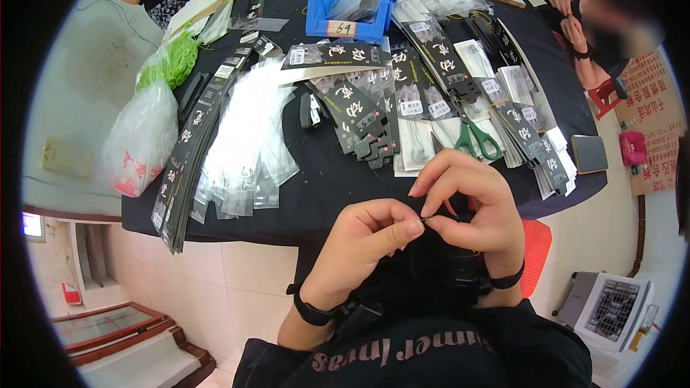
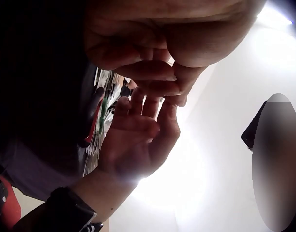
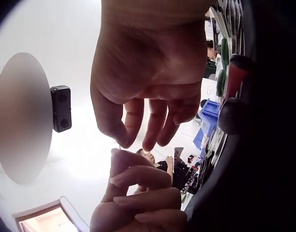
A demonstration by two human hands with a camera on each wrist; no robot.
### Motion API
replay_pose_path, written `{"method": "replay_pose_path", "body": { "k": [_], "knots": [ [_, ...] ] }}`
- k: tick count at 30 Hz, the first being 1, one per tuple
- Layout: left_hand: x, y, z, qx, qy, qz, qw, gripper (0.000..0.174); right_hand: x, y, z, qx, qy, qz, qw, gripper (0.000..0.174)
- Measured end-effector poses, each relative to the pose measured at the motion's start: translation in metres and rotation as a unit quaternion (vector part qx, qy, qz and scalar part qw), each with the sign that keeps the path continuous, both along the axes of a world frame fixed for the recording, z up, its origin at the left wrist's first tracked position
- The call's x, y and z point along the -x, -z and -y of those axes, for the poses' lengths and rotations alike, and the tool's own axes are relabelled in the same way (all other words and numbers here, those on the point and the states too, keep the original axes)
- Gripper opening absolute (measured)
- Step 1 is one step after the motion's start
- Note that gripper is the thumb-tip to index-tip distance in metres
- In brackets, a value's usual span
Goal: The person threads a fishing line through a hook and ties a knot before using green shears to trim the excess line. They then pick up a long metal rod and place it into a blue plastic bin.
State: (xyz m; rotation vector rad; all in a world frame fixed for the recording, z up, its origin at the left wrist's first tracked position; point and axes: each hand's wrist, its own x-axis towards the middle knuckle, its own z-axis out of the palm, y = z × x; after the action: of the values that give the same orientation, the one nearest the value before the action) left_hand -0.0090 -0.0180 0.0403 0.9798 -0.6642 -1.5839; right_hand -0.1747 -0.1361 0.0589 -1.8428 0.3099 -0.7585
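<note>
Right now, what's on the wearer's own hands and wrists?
Left hand and right hand are bare, with no gloves or rings visible. Each wrist has a black strap with a dark, boxy device. Black shirt with pinkish-grey lettering across it.

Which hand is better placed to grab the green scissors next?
Probably the right hand: it sits nearer the green scissors, while the left hand is farther off. Both pinch a small dark piece.
</note>
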Motion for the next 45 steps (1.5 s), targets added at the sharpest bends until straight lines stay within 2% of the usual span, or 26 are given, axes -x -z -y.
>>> {"method": "replay_pose_path", "body": {
  "k": [12, 35, 45],
  "knots": [
    [0.0024, 0.0022, -0.0005, 0.0, 0.01, -0.006, 1.0, 0.015, 0.0006, 0.0023, -0.0011, 0.004, 0.001, 0.015, 1.0, 0.015],
    [0.0038, 0.0008, 0.0001, -0.01, 0.011, -0.007, 1.0, 0.017, 0.004, 0.0027, 0.0011, 0.0, -0.011, 0.008, 1.0, 0.012],
    [0.0077, 0.0016, -0.0006, 0.025, -0.059, 0.103, 0.993, 0.011, 0.0044, 0.0046, 0.0018, -0.002, -0.011, -0.006, 1.0, 0.011]
  ]
}}
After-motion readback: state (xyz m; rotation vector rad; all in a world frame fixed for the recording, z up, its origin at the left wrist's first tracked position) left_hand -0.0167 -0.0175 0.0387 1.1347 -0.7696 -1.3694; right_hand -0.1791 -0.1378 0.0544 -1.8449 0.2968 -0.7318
